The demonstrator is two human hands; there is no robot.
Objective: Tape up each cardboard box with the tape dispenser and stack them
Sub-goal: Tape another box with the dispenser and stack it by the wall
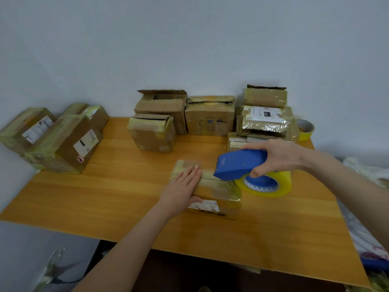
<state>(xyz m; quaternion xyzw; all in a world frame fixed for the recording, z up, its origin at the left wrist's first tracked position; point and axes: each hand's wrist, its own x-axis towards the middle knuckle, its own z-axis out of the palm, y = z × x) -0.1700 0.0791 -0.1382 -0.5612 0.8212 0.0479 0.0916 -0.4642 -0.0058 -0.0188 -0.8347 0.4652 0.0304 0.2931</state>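
A small flat cardboard box [219, 192] with a white label lies in the middle of the wooden table [117, 186]. My left hand [183, 190] presses flat on its left part, fingers straight, thumb down its front side. My right hand [275, 157] grips the blue tape dispenser [237, 165], whose front edge touches the box top near the right end. The dispenser's yellowish tape roll [265, 185] hangs beside the box's right side.
Taped boxes [63, 142] are piled at the left table edge. More boxes, some with open flaps [162, 108], stand along the back wall, with a stack [265, 119] at back right. A spare yellow tape roll [305, 128] sits in the far right corner. Bedding lies right of the table.
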